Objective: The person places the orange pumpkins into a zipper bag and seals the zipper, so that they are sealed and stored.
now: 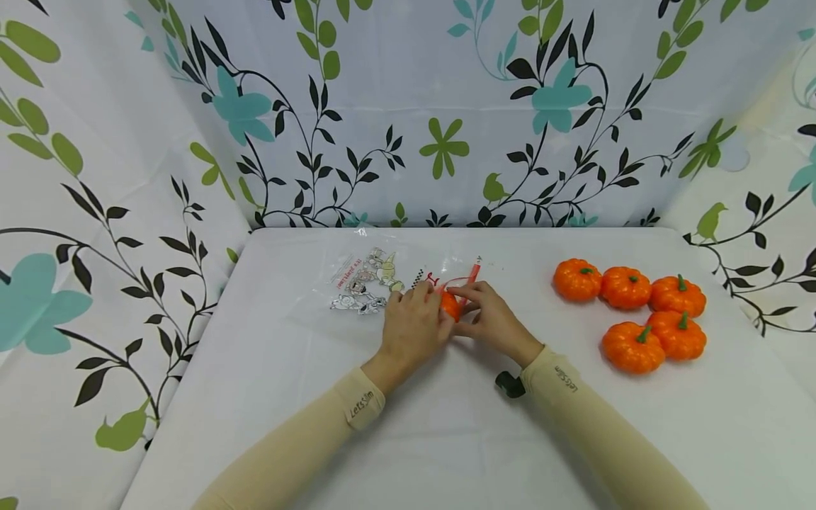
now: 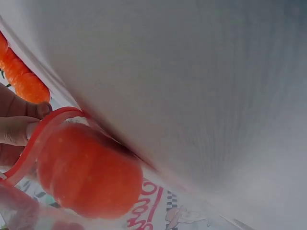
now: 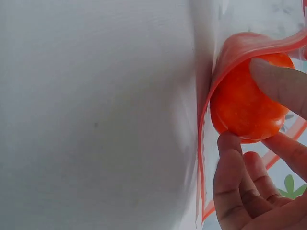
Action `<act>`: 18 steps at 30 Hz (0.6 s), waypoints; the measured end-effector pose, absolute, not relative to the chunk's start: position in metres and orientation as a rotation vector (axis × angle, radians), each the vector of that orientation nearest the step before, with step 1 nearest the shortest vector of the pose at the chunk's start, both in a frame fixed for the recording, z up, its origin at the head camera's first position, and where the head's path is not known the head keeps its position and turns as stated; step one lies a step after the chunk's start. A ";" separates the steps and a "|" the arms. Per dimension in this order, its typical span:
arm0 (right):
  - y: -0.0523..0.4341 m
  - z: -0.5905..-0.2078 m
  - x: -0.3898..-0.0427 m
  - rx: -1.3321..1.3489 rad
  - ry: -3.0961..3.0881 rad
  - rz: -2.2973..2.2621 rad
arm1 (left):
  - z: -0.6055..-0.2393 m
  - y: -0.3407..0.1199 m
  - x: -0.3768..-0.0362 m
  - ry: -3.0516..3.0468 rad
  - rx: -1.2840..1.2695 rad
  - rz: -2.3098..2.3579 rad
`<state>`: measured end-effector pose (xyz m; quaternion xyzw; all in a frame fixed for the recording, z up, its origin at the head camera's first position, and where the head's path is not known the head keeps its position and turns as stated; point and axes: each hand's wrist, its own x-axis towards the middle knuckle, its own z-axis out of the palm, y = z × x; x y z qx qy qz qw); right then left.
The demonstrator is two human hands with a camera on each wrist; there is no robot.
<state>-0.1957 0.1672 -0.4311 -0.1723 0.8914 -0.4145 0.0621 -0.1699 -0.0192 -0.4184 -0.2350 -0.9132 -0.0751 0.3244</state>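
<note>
While your hands meet at frame centre, five ribbed orange pumpkins [image 1: 631,306] with green stems cluster at right on the white table [image 1: 446,439], well apart. Your sleeves read "Let's Slim". Your left hand [image 1: 414,327] holds the clear, cartoon-printed bag [image 1: 376,283] by its red zip rim; your right hand [image 1: 491,320] pinches a smooth pumpkin [image 3: 247,108] at its mouth.

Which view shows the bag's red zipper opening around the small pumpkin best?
The right wrist view: the red zipper rim curves over the small pumpkin, held by the right hand. The left wrist view shows the rim beside the pumpkin, closer and blurrier. In the head view both hands mostly hide it.
</note>
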 end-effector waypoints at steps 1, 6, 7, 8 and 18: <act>0.167 -0.431 -0.196 -0.523 2.697 -1.252 | -0.419 -0.019 -0.170 -2.389 -0.625 -0.192; 0.164 -0.432 -0.196 -0.538 2.673 -1.308 | -0.419 -0.016 -0.167 -2.376 -0.643 -0.207; 0.163 -0.432 -0.196 -0.542 2.658 -1.330 | -0.419 -0.016 -0.167 -2.376 -0.645 -0.213; 0.163 -0.432 -0.197 -0.542 2.644 -1.348 | -0.419 -0.015 -0.167 -2.377 -0.646 -0.220; 0.157 -0.435 -0.203 -0.604 2.518 -1.474 | -0.417 -0.012 -0.164 -2.357 -0.664 -0.258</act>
